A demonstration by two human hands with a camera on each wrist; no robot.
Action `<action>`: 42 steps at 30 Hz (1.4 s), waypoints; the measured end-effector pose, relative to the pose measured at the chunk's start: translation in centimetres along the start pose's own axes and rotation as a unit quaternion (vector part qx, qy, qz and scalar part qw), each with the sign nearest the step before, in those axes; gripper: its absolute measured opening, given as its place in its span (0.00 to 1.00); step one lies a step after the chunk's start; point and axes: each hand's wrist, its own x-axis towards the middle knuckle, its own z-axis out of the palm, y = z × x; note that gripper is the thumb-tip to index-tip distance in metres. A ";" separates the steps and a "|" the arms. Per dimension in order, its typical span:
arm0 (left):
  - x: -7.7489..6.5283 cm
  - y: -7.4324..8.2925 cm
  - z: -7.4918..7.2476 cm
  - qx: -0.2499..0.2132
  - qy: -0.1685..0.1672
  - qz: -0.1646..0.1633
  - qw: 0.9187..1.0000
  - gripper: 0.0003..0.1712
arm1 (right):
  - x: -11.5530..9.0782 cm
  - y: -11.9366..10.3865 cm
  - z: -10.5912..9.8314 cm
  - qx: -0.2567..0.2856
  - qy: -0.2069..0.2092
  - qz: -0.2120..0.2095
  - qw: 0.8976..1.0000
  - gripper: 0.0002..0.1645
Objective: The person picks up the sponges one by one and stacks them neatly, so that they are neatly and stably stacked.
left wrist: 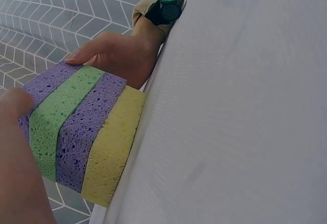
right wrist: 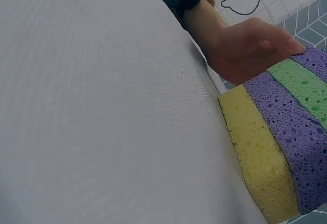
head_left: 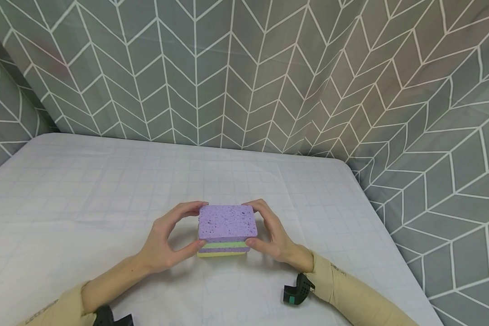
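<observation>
A stack of sponges stands on the white cloth in front of me. The yellow sponge [left wrist: 113, 150] forms the bottom, followed upward by a purple one [left wrist: 84, 137], a green one [left wrist: 57, 114] and a top purple sponge [head_left: 227, 222]. At its left end, my left hand [head_left: 163, 246] grips the top purple sponge between thumb and fingers. My right hand [head_left: 275, 237] pinches the opposite end the same way, thumb at the near corner. The fingertips behind the far corners are partly hidden. In both wrist views the layers lie flush against each other.
A white cloth [head_left: 106, 190] with a faint grid covers the table. Grey curtains [head_left: 212, 72] with white chevron lines rise behind it and along the right side. Black wrist devices [head_left: 297, 290] sit at both sleeves.
</observation>
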 end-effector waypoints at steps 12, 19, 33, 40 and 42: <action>0.1 0.0 0.0 0.002 0.005 0.010 1.000 0.44 | 0.0 0.0 0.0 -0.003 0.004 -0.004 1.000 0.38; 0.2 0.0 0.1 0.000 0.006 0.017 1.000 0.43 | 0.0 -0.1 0.1 0.000 0.001 0.003 1.000 0.39; 0.1 0.1 0.2 -0.006 0.009 0.023 1.000 0.43 | 0.0 -0.2 0.1 -0.003 -0.002 0.006 1.000 0.38; 0.1 0.1 0.3 -0.005 0.010 0.028 1.000 0.42 | -0.2 0.0 0.0 -0.011 -0.001 0.003 1.000 0.38; 0.1 0.1 0.3 -0.005 0.010 0.029 1.000 0.42 | -0.2 0.0 0.0 -0.011 -0.001 0.005 1.000 0.38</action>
